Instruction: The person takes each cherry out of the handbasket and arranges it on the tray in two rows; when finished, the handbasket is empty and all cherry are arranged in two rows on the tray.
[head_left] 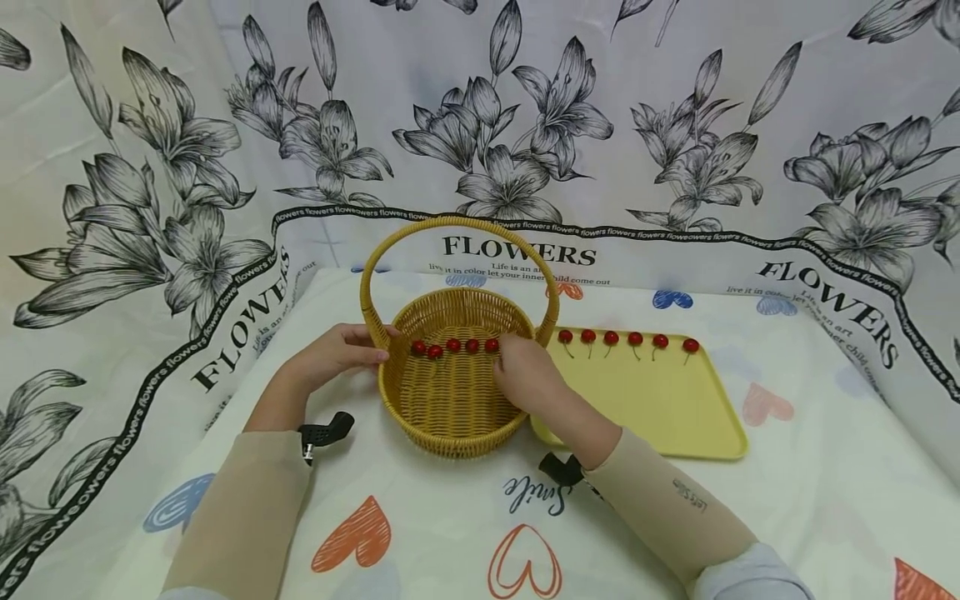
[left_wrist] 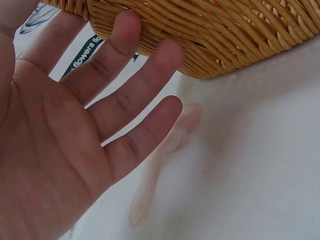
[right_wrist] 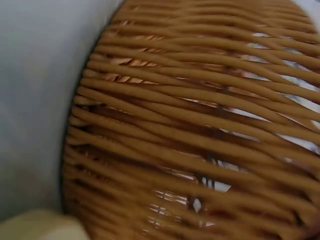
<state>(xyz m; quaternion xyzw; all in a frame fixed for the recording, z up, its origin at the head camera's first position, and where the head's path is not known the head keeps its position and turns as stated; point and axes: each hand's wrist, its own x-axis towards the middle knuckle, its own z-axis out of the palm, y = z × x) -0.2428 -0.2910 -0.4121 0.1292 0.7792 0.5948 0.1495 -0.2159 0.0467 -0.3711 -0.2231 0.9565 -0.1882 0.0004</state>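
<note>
A yellow woven basket (head_left: 461, 446) with a tall hoop handle (head_left: 459, 222) stands on the cloth. Several red cherries (head_left: 453, 345) lie in a row inside it. At the basket's left side, my left hand (head_left: 341, 354) holds the handle's base between thumb and index finger; its other fingers (left_wrist: 137, 92) spread loosely beside the weave. My right hand (head_left: 528, 375) reaches over the right rim, fingertips at the rightmost cherry (head_left: 491, 344), which they appear to pinch. The fingertips are partly hidden. The right wrist view shows only the basket's outer weave (right_wrist: 200, 115), blurred.
A yellow tray (head_left: 652, 408) lies right of the basket, partly under my right forearm. Several stemmed cherries (head_left: 635, 338) line its far edge. White cloth (head_left: 420, 533) printed with hearts covers the table, and a flower-printed curtain (head_left: 510, 108) hangs behind.
</note>
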